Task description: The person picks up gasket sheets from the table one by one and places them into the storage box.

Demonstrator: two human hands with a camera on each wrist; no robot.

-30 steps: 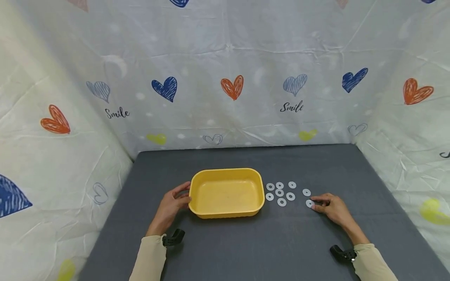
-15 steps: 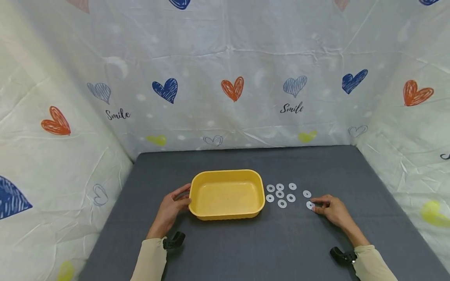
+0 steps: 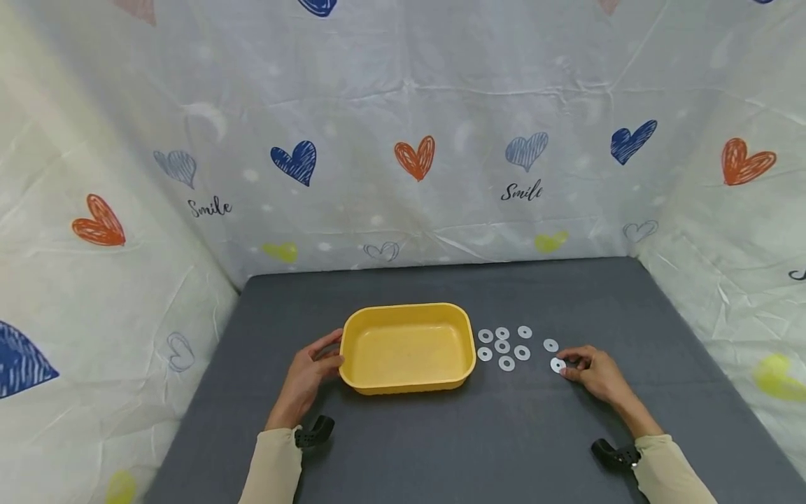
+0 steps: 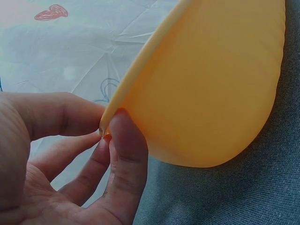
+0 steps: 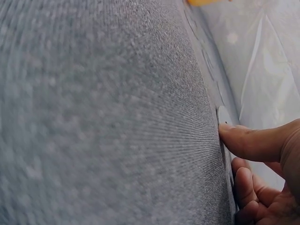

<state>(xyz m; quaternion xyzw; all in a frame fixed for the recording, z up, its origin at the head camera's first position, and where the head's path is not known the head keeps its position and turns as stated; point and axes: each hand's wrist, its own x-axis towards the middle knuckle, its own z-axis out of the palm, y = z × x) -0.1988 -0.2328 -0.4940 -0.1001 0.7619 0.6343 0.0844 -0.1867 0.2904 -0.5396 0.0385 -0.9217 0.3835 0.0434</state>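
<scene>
Yellow tray (image 3: pixel 407 346) gripped left; washer (image 3: pixel 557 365) fingered right.

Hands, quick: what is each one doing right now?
Left hand: pinches the rim of the yellow tub.
Right hand: fingertip on a white washer; grip cannot be told.

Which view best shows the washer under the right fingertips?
The head view: the washer lies whole on the grey table, with the right hand touching it. The right wrist view shows only its edge beside a fingertip. The left wrist view misses it.
</scene>
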